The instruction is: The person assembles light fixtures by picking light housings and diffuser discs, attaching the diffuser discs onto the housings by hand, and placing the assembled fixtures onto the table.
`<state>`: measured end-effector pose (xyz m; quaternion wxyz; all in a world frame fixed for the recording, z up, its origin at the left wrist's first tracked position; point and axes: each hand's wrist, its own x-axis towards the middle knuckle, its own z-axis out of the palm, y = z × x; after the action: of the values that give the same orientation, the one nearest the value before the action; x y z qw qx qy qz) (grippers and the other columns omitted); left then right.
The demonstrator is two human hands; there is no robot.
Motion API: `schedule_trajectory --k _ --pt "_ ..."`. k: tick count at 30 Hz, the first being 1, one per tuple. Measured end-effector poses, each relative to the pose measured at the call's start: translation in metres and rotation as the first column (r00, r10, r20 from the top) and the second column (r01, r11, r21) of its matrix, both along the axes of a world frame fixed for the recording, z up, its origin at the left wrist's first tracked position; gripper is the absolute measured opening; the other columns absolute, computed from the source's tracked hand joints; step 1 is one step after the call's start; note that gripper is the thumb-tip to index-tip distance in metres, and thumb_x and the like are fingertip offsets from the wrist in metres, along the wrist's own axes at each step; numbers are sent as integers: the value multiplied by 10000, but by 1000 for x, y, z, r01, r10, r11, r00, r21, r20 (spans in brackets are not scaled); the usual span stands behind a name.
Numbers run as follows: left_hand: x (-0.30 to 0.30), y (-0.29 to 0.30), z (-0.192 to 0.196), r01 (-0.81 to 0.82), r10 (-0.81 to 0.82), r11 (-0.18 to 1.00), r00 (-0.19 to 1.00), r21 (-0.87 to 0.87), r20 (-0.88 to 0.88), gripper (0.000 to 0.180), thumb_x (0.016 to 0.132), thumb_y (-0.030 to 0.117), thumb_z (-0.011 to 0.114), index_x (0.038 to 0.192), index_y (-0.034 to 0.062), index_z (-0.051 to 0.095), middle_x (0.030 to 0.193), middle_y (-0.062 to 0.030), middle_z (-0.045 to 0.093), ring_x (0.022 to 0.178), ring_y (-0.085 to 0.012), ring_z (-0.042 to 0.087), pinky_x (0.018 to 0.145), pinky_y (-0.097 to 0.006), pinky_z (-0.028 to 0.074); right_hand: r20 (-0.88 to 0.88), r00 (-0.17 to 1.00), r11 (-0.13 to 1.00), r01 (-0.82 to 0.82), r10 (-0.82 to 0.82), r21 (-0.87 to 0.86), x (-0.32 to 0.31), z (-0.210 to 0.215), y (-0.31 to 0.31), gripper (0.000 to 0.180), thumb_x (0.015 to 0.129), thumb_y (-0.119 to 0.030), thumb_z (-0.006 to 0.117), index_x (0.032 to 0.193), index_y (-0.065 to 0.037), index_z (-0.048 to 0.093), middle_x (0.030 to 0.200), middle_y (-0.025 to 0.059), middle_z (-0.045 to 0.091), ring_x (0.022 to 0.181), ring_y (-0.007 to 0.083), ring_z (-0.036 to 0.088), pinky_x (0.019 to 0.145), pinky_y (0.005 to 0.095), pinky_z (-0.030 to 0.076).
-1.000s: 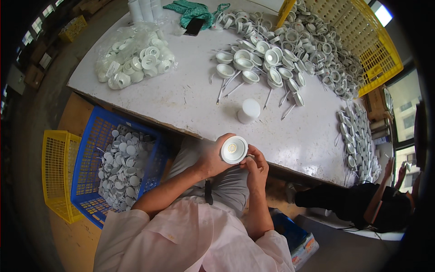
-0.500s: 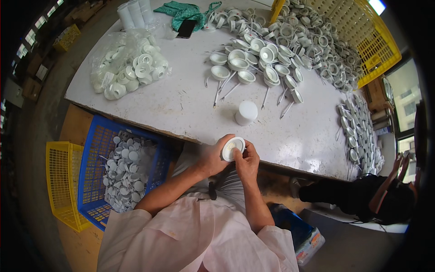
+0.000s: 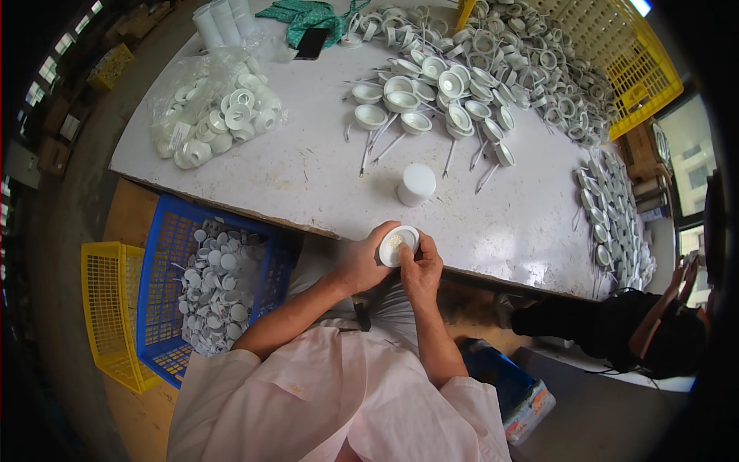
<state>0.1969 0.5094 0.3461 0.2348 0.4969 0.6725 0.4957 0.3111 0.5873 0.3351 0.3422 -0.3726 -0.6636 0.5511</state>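
My left hand [image 3: 362, 260] and my right hand [image 3: 422, 266] together grip a small round white lamp housing [image 3: 398, 245] with a yellowish dotted centre, held just below the near edge of the white table [image 3: 308, 185]. The left hand cups it from the left; the right thumb and fingers press on its lower right rim. A short white cylinder [image 3: 416, 184] stands upright on the table just beyond the hands. Farther back lie several white round lamp parts with wires [image 3: 431, 100].
A clear bag of white rings [image 3: 215, 115] lies at the table's left. A blue crate [image 3: 208, 285] of white discs and a yellow crate [image 3: 112, 308] sit on the floor at my left. A yellow crate [image 3: 616, 54] is at the far right. Another person [image 3: 654, 331] sits at the right.
The lamp housing has tilted and turned between my hands, and both hands have shifted slightly closer to the table edge.
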Motion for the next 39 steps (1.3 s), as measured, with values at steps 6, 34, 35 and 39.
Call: schedule_trajectory --k 6,34,35,39 --pt "-8 -5 2 161 -176 984 932 73 316 691 746 -3 591 1370 64 302 1140 -149 565 1086 -213 541 949 -323 432 -37 999 1000 1 -2 -10 4 1 -1 249 862 -50 564 1099 24 566 939 46 609 829 91 544 771 240 451" --pt "-5 2 -3 118 -96 993 897 -24 431 580 769 30 506 1330 72 364 1133 -118 559 1025 -179 549 898 -307 444 14 999 995 49 -51 83 -2 -4 0 202 824 -78 601 1005 9 621 854 102 623 764 162 591 681 278 473" --pt "-5 2 -2 118 -96 993 897 -24 432 580 769 30 506 1330 72 364 1133 -118 559 1025 -179 549 898 -307 444 15 999 995 48 -49 87 -2 -5 1 204 827 -76 597 1012 7 621 860 100 623 768 159 589 685 277 472" --pt "-5 2 5 137 -127 991 910 1 395 704 702 46 624 1345 78 338 1155 -121 557 1060 -189 546 919 -316 441 10 999 994 48 -49 101 -1 -6 3 208 832 -77 593 1022 3 622 858 101 621 767 157 586 682 274 470"
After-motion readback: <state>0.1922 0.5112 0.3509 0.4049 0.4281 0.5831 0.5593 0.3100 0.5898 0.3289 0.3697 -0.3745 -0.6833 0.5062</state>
